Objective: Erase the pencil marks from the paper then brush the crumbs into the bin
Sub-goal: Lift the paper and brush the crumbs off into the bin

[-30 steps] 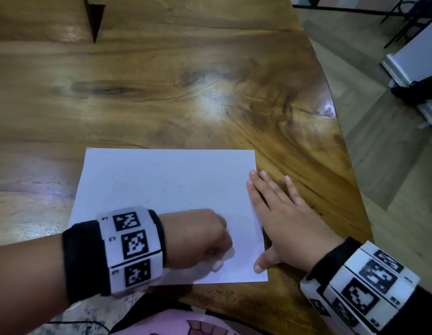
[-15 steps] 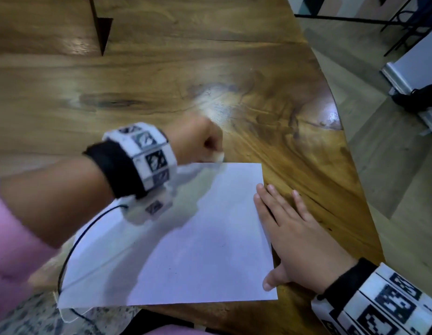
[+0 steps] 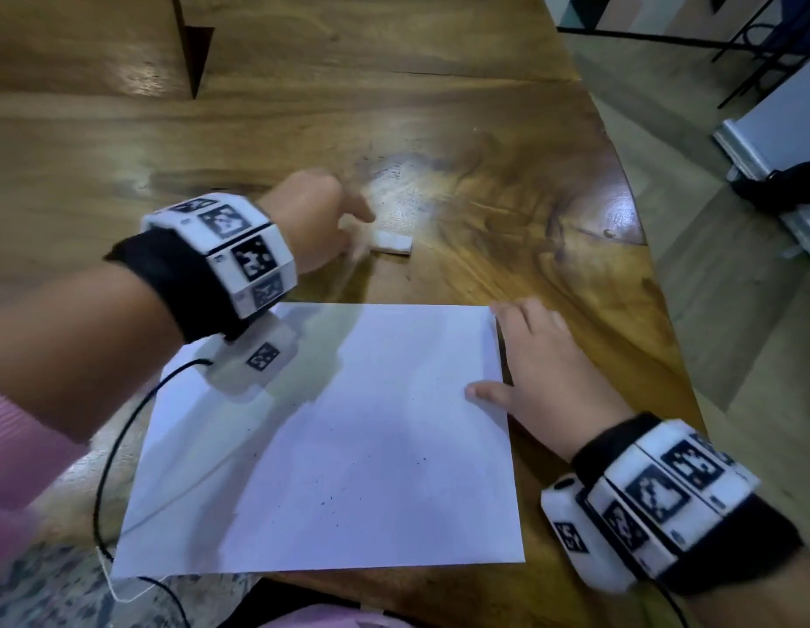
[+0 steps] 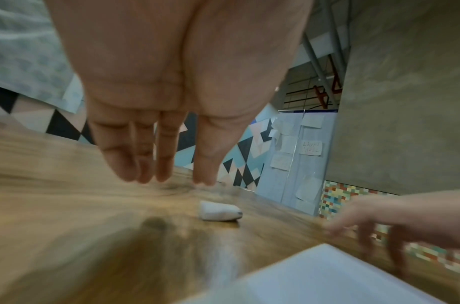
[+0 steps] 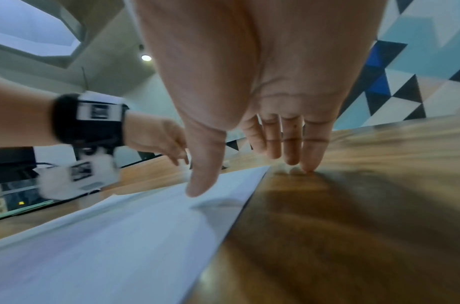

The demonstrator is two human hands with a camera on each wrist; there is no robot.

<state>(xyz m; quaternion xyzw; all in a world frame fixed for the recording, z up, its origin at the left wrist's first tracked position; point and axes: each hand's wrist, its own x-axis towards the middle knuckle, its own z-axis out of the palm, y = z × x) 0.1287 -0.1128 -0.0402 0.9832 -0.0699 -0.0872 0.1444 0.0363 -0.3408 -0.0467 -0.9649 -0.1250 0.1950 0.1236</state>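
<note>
Wooden desk is seen carrying the paper at its near edge, dark crumbs scattered on it. Being thin and light, the sheet is probably best pinned flat at its margin. The eraser lies beyond the paper's far edge. The left hand hovers beside it (blurred), fingers extended, gripping nothing. The right hand is laid flat on the paper's right edge.
</note>
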